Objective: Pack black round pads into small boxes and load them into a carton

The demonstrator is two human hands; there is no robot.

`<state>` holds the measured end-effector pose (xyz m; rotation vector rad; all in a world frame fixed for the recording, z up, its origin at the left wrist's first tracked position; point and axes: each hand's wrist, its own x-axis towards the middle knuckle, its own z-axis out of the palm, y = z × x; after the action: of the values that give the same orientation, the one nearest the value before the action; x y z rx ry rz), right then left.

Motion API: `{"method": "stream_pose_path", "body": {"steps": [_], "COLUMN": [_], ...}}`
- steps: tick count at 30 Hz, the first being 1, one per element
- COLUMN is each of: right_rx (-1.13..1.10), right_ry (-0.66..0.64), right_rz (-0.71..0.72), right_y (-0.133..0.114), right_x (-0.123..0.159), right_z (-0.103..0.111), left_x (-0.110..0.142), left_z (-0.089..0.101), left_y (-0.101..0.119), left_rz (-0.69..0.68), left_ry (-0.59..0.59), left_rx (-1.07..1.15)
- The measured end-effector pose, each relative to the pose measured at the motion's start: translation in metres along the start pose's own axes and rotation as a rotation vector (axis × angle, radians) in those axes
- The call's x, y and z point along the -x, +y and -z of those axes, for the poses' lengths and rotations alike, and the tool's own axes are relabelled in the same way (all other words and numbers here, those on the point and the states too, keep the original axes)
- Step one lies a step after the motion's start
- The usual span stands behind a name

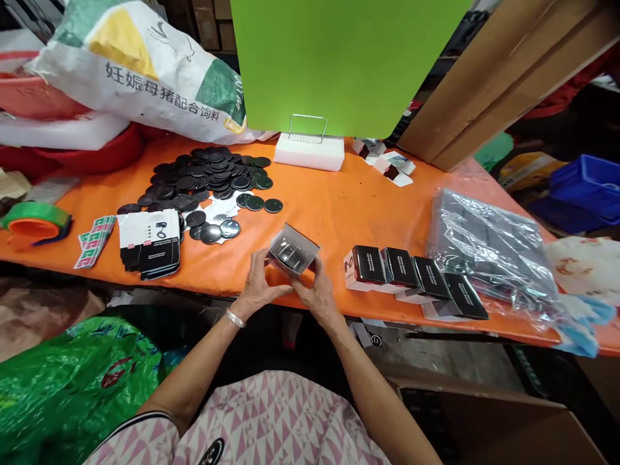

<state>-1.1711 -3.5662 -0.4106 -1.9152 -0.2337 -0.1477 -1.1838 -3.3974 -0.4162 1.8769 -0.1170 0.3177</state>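
Note:
Between my two hands is a small box (292,252), its top side facing me and dark, shiny contents showing inside. My left hand (256,285) grips its left side, and a silver bangle is on that wrist. My right hand (317,292) holds the right side and lower edge. To the right, several small black-and-white boxes (372,263) stand in a slanting row, the last one with a raised flap. A heap of black round discs (213,174) lies up and to the left. Nearer the front edge is a stack of flat printed cartons (150,244).
An orange-covered table (329,213) carries everything. Around it are a white foam block (310,152) with a wire stand, a green board (339,64), plastic-wrapped grey pieces (489,239), tape rolls (36,223), sticker strips (95,242), and a large printed sack (145,71).

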Motion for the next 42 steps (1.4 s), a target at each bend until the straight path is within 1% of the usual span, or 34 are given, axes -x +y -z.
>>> {"method": "stream_pose_path", "body": {"steps": [1, 3, 5, 6, 8, 9, 10, 12, 13, 15, 16, 17, 18, 20, 21, 22, 23, 24, 25, 26, 28, 29, 32, 34, 35, 36, 38, 40, 42], "right_rx": [0.021, 0.039, 0.024, 0.011, -0.027, -0.048, -0.066, -0.074, -0.058, 0.013, 0.053, 0.086, 0.11, 0.122, 0.115, 0.104, 0.09, 0.074, 0.061, 0.053, 0.048, 0.048, 0.05, 0.05, 0.053, 0.06, 0.093, 0.151, 0.209], "right_ry": [-0.052, -0.139, -0.182, -0.192, -0.157, -0.119, -0.076, -0.006, 0.004, -0.034, -0.061, -0.079, -0.08, -0.05, -0.03, -0.016, -0.011, -0.011, -0.012, -0.01, -0.001, 0.006, 0.016, 0.011, 0.007, 0.005, 0.028, 0.113, 0.245], "right_rz": [0.003, 0.0, -0.001, -0.003, -0.044, -0.074, -0.099, -0.123, -0.126, -0.148, -0.17, -0.188, -0.195, -0.164, -0.136, -0.11, -0.088, -0.071, -0.056, -0.045, -0.026, -0.02, -0.008, -0.003, -0.002, 0.0, 0.008, 0.027, 0.065], "right_y": [0.009, 0.025, 0.032, 0.032, 0.029, 0.027, 0.026, 0.029, 0.033, 0.044, 0.049, 0.054, 0.057, 0.06, 0.059, 0.058, 0.057, 0.056, 0.055, 0.055, 0.055, 0.055, 0.057, 0.059, 0.061, 0.063, 0.067, 0.068, 0.061], "right_x": [-0.003, -0.008, -0.01, -0.01, -0.008, -0.007, -0.006, -0.004, -0.003, -0.001, -0.001, 0.001, 0.002, 0.004, 0.005, 0.005, 0.005, 0.003, 0.001, -0.001, -0.004, -0.005, -0.005, -0.005, -0.006, -0.006, -0.005, 0.001, 0.014], "right_z": [0.005, 0.013, 0.016, 0.015, 0.012, 0.01, 0.009, 0.01, 0.011, 0.014, 0.015, 0.016, 0.015, 0.011, 0.009, 0.007, 0.005, 0.003, 0.002, 0.001, 0.002, 0.003, 0.005, 0.006, 0.006, 0.006, 0.006, 0.006, 0.006], "left_x": [-0.001, -0.005, -0.013, -0.018, -0.027, -0.03, -0.032, -0.033, -0.034, -0.037, -0.04, -0.046, -0.053, -0.072, -0.083, -0.094, -0.105, -0.116, -0.126, -0.135, -0.147, -0.151, -0.155, -0.153, -0.15, -0.146, -0.132, -0.111, -0.085], "left_z": [0.004, 0.01, 0.013, 0.012, 0.006, 0.002, -0.003, -0.012, -0.014, -0.011, -0.004, 0.007, 0.02, 0.052, 0.068, 0.082, 0.094, 0.104, 0.11, 0.115, 0.118, 0.118, 0.114, 0.111, 0.109, 0.106, 0.101, 0.093, 0.082], "left_y": [-0.004, -0.009, -0.01, -0.009, -0.006, -0.004, -0.003, -0.002, -0.003, -0.007, -0.01, -0.013, -0.016, -0.022, -0.025, -0.029, -0.034, -0.038, -0.043, -0.048, -0.055, -0.056, -0.048, -0.037, -0.031, -0.024, -0.008, 0.006, 0.019], "left_rz": [0.048, 0.138, 0.185, 0.191, 0.176, 0.164, 0.151, 0.132, 0.129, 0.133, 0.132, 0.128, 0.118, 0.087, 0.069, 0.06, 0.061, 0.042, 0.026, 0.013, -0.021, -0.042, -0.11, -0.135, -0.136, -0.122, -0.033, 0.117, 0.27], "left_ry": [-0.044, -0.083, -0.1, -0.132, -0.211, -0.226, -0.221, -0.174, -0.166, -0.223, -0.254, -0.262, -0.242, -0.153, -0.138, -0.165, -0.232, -0.35, -0.465, -0.544, -0.622, -0.624, -0.546, -0.467, -0.407, -0.326, -0.114, 0.082, 0.195], "left_rx": [0.011, 0.058, 0.125, 0.158, 0.199, 0.207, 0.207, 0.184, 0.166, 0.126, 0.093, 0.035, -0.062, -0.374, -0.585, -0.785, -0.948, -1.058, -1.131, -1.183, -1.26, -1.29, -1.327, -1.265, -1.194, -1.088, -0.766, -0.359, 0.0]}}
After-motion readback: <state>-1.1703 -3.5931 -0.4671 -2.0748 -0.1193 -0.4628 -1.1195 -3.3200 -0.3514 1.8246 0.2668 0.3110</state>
